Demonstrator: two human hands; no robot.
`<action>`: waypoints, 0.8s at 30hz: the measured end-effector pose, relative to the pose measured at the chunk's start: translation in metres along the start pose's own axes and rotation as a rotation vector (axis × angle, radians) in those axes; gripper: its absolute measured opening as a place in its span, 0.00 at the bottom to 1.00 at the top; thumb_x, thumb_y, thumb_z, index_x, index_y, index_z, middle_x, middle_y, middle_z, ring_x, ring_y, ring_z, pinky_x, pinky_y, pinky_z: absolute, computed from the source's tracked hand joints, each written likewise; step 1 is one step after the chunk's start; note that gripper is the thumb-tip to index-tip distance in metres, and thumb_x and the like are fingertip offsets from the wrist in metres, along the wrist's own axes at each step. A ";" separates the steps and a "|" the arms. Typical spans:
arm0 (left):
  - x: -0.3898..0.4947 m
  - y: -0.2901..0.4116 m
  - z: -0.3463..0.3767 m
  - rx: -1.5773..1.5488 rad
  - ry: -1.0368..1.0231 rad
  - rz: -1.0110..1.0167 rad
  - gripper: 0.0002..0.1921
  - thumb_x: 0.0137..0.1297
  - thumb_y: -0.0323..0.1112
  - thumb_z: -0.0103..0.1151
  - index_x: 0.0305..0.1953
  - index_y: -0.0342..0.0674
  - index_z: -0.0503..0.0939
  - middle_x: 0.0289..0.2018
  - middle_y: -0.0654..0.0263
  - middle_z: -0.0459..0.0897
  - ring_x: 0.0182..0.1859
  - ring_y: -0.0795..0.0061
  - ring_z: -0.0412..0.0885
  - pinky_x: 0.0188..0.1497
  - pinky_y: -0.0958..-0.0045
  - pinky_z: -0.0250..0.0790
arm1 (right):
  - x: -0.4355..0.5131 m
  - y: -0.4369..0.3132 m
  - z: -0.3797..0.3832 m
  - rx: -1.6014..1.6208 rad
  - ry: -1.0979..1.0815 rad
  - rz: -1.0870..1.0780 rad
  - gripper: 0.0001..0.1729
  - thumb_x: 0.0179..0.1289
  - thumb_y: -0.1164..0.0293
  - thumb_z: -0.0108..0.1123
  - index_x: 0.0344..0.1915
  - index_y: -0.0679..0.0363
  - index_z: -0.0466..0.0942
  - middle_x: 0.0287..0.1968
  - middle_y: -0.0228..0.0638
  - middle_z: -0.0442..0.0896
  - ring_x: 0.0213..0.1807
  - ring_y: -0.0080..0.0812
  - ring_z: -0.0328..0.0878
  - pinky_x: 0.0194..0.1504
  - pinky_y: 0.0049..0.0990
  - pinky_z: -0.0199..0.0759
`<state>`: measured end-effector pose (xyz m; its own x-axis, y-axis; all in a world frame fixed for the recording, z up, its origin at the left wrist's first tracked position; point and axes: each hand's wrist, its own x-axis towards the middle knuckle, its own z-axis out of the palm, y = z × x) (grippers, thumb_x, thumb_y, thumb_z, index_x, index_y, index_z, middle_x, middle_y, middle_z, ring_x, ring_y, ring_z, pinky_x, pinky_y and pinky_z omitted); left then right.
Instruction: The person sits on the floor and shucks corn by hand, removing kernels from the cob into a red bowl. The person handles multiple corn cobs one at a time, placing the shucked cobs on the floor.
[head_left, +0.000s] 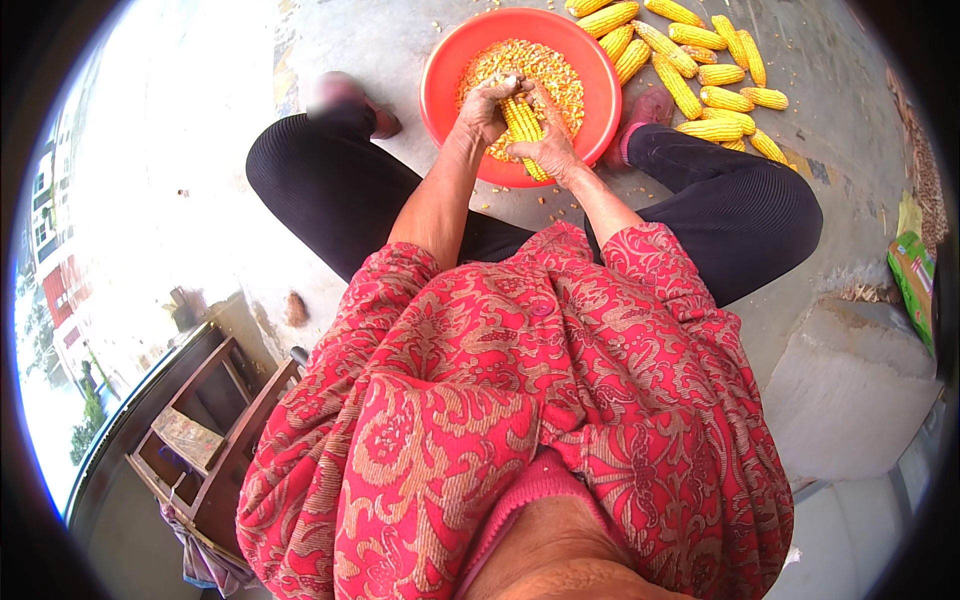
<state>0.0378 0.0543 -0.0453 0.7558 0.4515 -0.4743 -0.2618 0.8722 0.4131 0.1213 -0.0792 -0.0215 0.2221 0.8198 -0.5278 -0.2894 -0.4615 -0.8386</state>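
A yellow corn cob (523, 120) is held over a red plastic basin (439, 90), slanting with its lower end toward me. My left hand (486, 106) grips its far end, where a pale tip shows between the fingers. Around its nearer part is my right hand (553, 154), thumb lying across the kernel rows. A reddish, rough-looking piece (551, 111), perhaps a stripped cob, shows by the right fingers; how it is held cannot be told. Loose corn kernels (525, 56) cover the basin's bottom.
Several whole corn cobs (679, 82) lie on the concrete floor right of the basin, by my right shoe (652, 106). Scattered kernels dot the floor. A wooden frame (232, 442) stands at lower left, a stone block (851, 390) and a green bag (911, 277) at right.
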 end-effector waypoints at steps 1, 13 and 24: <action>0.001 -0.002 -0.001 0.009 0.023 0.007 0.12 0.59 0.29 0.61 0.44 0.37 0.76 0.36 0.59 0.82 0.38 0.65 0.79 0.47 0.62 0.74 | 0.000 0.001 0.000 -0.010 0.016 0.018 0.25 0.44 0.70 0.69 0.46 0.62 0.77 0.37 0.32 0.82 0.39 0.28 0.79 0.44 0.27 0.72; -0.001 -0.005 0.007 -0.077 -0.006 -0.018 0.19 0.67 0.49 0.54 0.44 0.36 0.75 0.38 0.56 0.82 0.36 0.66 0.80 0.42 0.62 0.76 | 0.001 -0.004 -0.002 0.162 -0.031 0.059 0.54 0.39 0.83 0.66 0.67 0.49 0.51 0.60 0.36 0.62 0.56 0.32 0.69 0.46 0.28 0.75; -0.003 -0.018 0.024 0.262 0.179 0.215 0.11 0.68 0.31 0.45 0.48 0.35 0.72 0.39 0.54 0.82 0.35 0.69 0.80 0.41 0.67 0.76 | -0.004 -0.006 0.000 0.307 -0.060 0.173 0.59 0.43 0.83 0.63 0.72 0.35 0.45 0.43 0.36 0.77 0.23 0.28 0.75 0.16 0.26 0.71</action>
<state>0.0544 0.0322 -0.0327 0.5774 0.6647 -0.4741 -0.2230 0.6870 0.6916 0.1218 -0.0794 -0.0147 0.0930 0.7614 -0.6416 -0.5862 -0.4790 -0.6534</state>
